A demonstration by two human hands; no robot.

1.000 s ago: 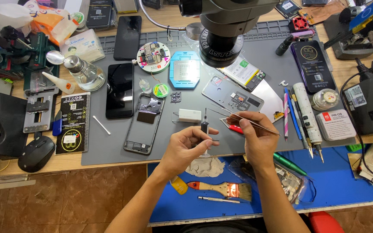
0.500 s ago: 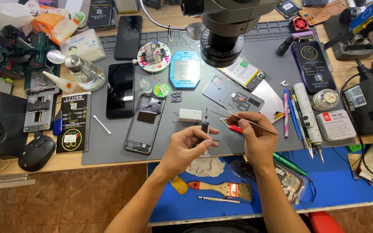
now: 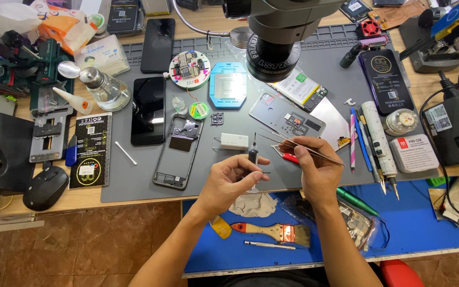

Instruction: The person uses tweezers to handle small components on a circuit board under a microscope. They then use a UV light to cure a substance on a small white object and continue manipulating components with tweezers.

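My left hand (image 3: 233, 180) grips a small black screwdriver (image 3: 253, 155) upright, its thin tip pointing away from me. My right hand (image 3: 317, 167) pinches a pair of fine metal tweezers (image 3: 285, 141) that point left, their tips close to the screwdriver's tip; a red-handled tool (image 3: 287, 156) lies under that hand. Both hands hover over the near edge of the grey work mat (image 3: 134, 183). A small white block (image 3: 234, 141) lies just beyond the screwdriver, and an open phone frame (image 3: 178, 151) lies to its left.
A microscope head (image 3: 277, 32) hangs over the mat. On the mat lie a phone back plate (image 3: 287, 117), two black phones (image 3: 148, 110), a round board holder (image 3: 189, 69) and a blue stencil (image 3: 228, 85). Pens and screwdrivers (image 3: 370, 143) are at right. A brush (image 3: 277, 232) lies on the blue mat (image 3: 426, 223).
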